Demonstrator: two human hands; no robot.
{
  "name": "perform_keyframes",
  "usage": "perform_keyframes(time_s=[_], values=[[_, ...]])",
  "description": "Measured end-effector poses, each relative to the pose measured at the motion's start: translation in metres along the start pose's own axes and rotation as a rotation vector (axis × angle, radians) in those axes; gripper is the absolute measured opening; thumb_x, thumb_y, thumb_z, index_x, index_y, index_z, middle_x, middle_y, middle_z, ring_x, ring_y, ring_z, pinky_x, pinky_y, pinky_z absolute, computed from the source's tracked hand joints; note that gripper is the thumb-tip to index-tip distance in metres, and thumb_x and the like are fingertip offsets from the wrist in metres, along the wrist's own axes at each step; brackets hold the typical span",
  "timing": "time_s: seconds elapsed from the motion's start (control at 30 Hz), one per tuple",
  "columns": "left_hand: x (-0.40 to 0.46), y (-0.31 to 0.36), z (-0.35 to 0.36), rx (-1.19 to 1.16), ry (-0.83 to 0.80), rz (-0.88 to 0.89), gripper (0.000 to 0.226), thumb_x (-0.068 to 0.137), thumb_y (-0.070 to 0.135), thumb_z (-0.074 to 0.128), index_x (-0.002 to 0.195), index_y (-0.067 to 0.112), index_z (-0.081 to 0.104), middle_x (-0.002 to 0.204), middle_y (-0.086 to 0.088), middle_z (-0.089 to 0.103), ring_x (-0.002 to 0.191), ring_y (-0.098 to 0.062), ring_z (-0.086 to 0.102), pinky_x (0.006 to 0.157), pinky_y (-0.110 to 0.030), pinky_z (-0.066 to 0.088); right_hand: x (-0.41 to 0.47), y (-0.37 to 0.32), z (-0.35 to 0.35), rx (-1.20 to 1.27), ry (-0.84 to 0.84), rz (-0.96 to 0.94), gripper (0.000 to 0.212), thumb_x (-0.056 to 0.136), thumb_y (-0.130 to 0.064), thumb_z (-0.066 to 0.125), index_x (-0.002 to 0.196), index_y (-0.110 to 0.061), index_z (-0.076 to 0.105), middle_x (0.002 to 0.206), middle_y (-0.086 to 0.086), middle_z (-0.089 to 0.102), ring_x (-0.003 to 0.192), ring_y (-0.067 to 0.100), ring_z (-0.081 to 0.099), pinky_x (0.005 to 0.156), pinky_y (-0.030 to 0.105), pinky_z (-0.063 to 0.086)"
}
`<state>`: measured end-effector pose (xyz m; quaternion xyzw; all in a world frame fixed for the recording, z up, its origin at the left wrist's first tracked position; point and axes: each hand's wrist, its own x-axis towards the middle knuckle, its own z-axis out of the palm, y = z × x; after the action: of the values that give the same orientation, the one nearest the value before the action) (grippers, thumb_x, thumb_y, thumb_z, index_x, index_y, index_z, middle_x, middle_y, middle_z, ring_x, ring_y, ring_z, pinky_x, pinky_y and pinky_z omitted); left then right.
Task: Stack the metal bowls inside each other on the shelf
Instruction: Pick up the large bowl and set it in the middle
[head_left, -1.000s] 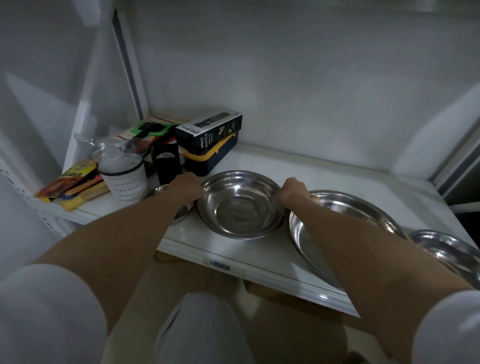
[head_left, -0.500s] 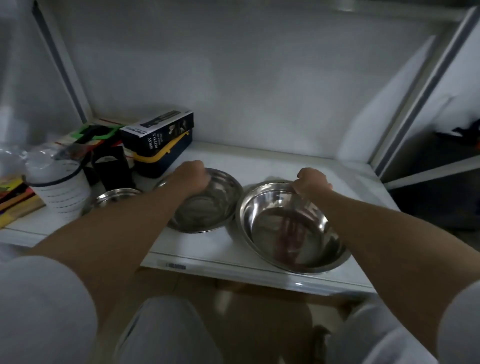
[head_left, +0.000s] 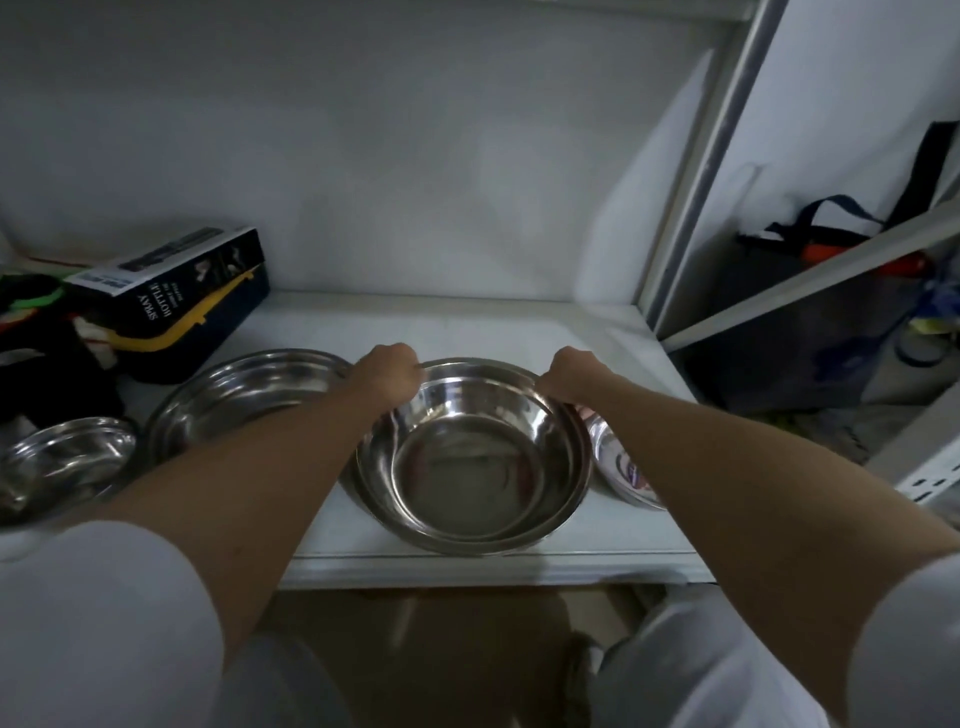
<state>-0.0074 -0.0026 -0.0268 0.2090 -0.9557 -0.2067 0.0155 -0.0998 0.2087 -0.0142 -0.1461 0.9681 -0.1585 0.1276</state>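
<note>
A deep metal bowl sits at the shelf's front middle. A second rim shows just outside its own, so it seems nested in a wider bowl. My left hand grips its far left rim and my right hand grips its far right rim. A shallower metal bowl lies to the left, partly under my left forearm. At the far left is a small metal bowl. Another metal bowl peeks out under my right forearm.
A black "spray bottle" box rests on a dark case with yellow trim at the back left, beside dark clutter. The shelf's upright post stands at the right, with bags beyond it. The shelf's front edge runs below the bowls.
The view has swung right. My left hand left the rim of the left bowl, and both hands now hold the middle bowl's rim. A bowl at the right has come into view.
</note>
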Motion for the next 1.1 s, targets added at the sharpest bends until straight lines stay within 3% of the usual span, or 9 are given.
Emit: perform_keyframes(time_s=[0.13,0.3,0.43,0.57,0.7,0.77,0.87,0.97,1.1], values=[[0.002,-0.001,0.002,0.028,0.01,-0.009,0.025,0.095,0.015,0.042,0.092,0.001,0.063,0.087,-0.012,0.061,0.077,-0.025,0.055,0.064,-0.03,0.039,0.009,-0.001,0.002,0.006,0.009,-0.025,0.023,0.084,-0.027,0.053,0.067,-0.013,0.048,0.075,0.005,0.056,0.069,0.022,0.057,0.067,0.031,0.048],[0.009,0.003,-0.01,-0.059,0.185,-0.122,0.026,0.093,0.015,0.044,0.098,0.001,0.066,0.102,-0.02,0.068,0.095,-0.037,0.065,0.078,-0.037,0.05,0.012,-0.004,-0.016,0.189,0.164,0.021,0.054,0.081,-0.057,0.059,0.077,-0.004,0.062,0.071,0.007,0.061,0.064,0.021,0.058,0.057,0.026,0.041],[0.019,0.0,-0.033,-0.175,0.288,-0.321,0.035,0.093,0.017,0.048,0.118,-0.001,0.064,0.125,-0.023,0.063,0.118,-0.039,0.059,0.096,-0.038,0.047,0.016,-0.001,-0.032,0.627,0.175,0.101,0.042,0.083,-0.042,0.058,0.092,-0.002,0.066,0.086,0.014,0.068,0.068,0.025,0.064,0.057,0.028,0.051],[0.03,0.001,-0.037,-0.351,0.315,-0.384,0.034,0.09,0.016,0.054,0.116,-0.002,0.065,0.121,-0.021,0.066,0.113,-0.038,0.062,0.092,-0.038,0.05,0.021,0.0,-0.041,0.914,0.078,0.16,0.037,0.088,-0.024,0.055,0.109,0.006,0.061,0.097,0.019,0.065,0.07,0.029,0.063,0.059,0.031,0.055],[0.042,0.002,-0.022,-0.458,0.305,-0.433,0.039,0.095,0.023,0.056,0.121,-0.004,0.061,0.12,-0.021,0.066,0.104,-0.033,0.065,0.08,-0.034,0.048,0.033,-0.022,-0.026,0.978,-0.012,0.16,0.025,0.089,-0.012,0.055,0.107,0.005,0.058,0.085,0.018,0.063,0.063,0.03,0.064,0.065,0.04,0.06],[0.047,-0.001,-0.018,-0.508,0.304,-0.465,0.037,0.094,0.02,0.057,0.122,-0.005,0.061,0.118,-0.02,0.067,0.101,-0.032,0.066,0.075,-0.029,0.047,0.045,-0.032,-0.015,0.983,0.011,0.168,0.024,0.09,-0.008,0.053,0.112,0.003,0.055,0.095,0.021,0.066,0.064,0.03,0.066,0.058,0.038,0.061],[0.059,-0.011,-0.019,-0.578,0.301,-0.492,0.041,0.092,0.024,0.06,0.121,-0.005,0.061,0.118,-0.019,0.067,0.107,-0.035,0.067,0.079,-0.03,0.053,0.064,-0.038,-0.001,1.016,0.027,0.172,0.034,0.087,0.003,0.048,0.12,0.0,0.052,0.113,0.024,0.065,0.077,0.032,0.07,0.049,0.032,0.059],[0.067,-0.022,-0.022,-0.632,0.279,-0.479,0.048,0.086,0.027,0.062,0.122,-0.003,0.06,0.122,-0.022,0.066,0.106,-0.038,0.067,0.085,-0.042,0.059,0.078,-0.043,0.011,1.056,0.041,0.186,0.036,0.086,0.004,0.049,0.122,0.002,0.051,0.12,0.025,0.061,0.084,0.034,0.068,0.05,0.031,0.059],[0.076,-0.026,-0.018,-0.515,0.214,-0.44,0.041,0.093,0.019,0.054,0.126,-0.005,0.057,0.126,-0.02,0.062,0.113,-0.037,0.063,0.087,-0.029,0.052,0.089,-0.046,0.018,1.073,0.064,0.215,0.031,0.088,0.005,0.049,0.119,0.003,0.051,0.12,0.025,0.059,0.083,0.034,0.066,0.047,0.03,0.059]])
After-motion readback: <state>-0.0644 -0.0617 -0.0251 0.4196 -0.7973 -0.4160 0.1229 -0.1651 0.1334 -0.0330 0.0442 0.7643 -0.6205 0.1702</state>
